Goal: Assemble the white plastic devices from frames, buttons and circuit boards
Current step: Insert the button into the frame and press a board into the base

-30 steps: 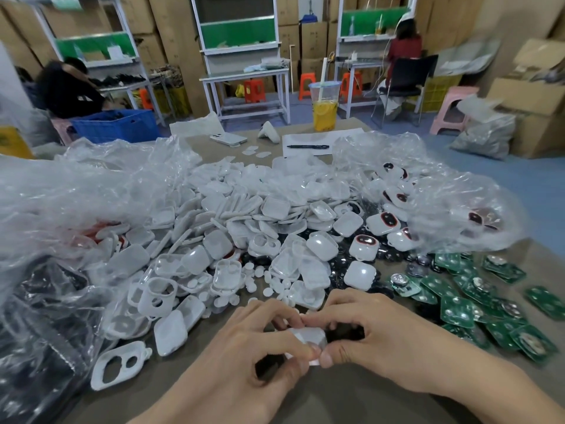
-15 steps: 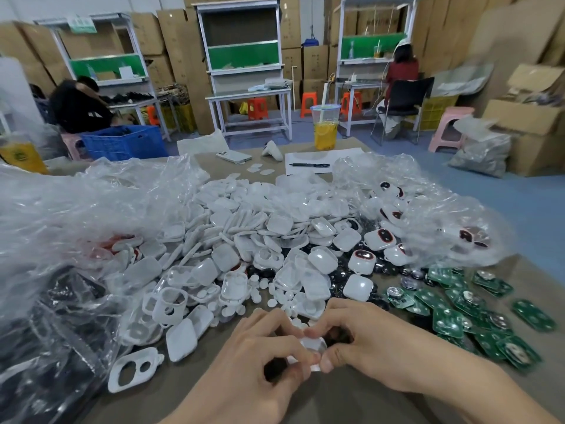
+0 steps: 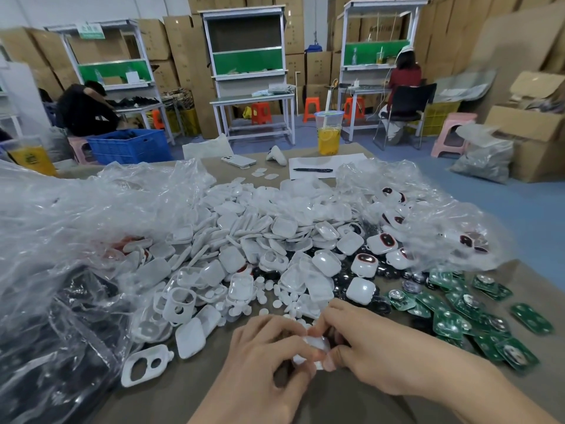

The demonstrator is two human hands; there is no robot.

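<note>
A small white plastic device [image 3: 316,347] is pinched between both of my hands near the table's front edge, mostly hidden by my fingers. My left hand [image 3: 269,359] grips its left side with curled fingers. My right hand [image 3: 373,347] grips its right side, thumb and forefinger on it. A big heap of white shells and frames [image 3: 244,240] lies just beyond. One white frame with two holes [image 3: 145,365] lies alone at the left. Small round white buttons [image 3: 269,296] are scattered in front of the heap. Green circuit boards [image 3: 458,313] are spread at the right.
Crumpled clear plastic bags [image 3: 76,228] rise at the left and another bag [image 3: 443,215] at the right holds finished devices. Farther back lie a phone [image 3: 238,160], a pen on paper [image 3: 312,170] and a cup of yellow drink [image 3: 328,134]. People sit at workbenches behind.
My head has tilted upward, so the table and my hands sit lower in view. Both hands keep their hold on the white device, with only small finger shifts.
</note>
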